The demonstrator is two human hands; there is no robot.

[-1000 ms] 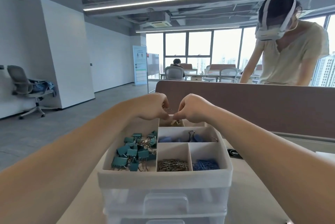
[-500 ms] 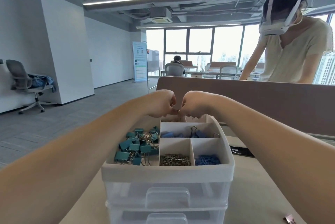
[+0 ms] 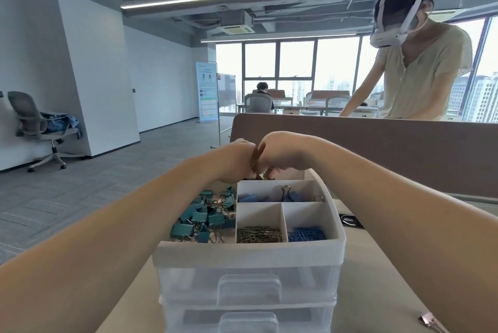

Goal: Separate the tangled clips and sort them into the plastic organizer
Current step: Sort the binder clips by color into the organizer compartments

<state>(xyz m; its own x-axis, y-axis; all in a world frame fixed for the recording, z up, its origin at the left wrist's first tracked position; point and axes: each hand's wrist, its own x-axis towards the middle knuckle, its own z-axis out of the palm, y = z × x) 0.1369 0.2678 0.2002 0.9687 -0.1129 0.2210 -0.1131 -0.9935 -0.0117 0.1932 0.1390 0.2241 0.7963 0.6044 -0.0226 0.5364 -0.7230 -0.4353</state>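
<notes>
A pink binder clip point(image 3: 431, 323) lies at the near right edge of the table point(image 3: 377, 278). Beside it stands the clear plastic organizer point(image 3: 248, 252), two drawers closed beneath an open white tray. Teal binder clips point(image 3: 204, 216) heap in the tray's long left compartment, with bronze paper clips point(image 3: 258, 234) and blue paper clips point(image 3: 305, 233) in the two near cells and blue binder clips point(image 3: 269, 196) in the cell behind. The person's bare forearms reach past both sides, the left one hiding the tray's left wall. Over the far compartment the left grip point(image 3: 237, 156) and right grip point(image 3: 280, 152) meet knuckle to knuckle, fingers clenched on tangled clips point(image 3: 259, 172) that are largely hidden. A small black object point(image 3: 349, 221) sits right of the organizer. Beyond a brown partition point(image 3: 377, 149), a person in a white headset point(image 3: 420, 71) leans forward. An office chair point(image 3: 35, 128) stands far left.
</notes>
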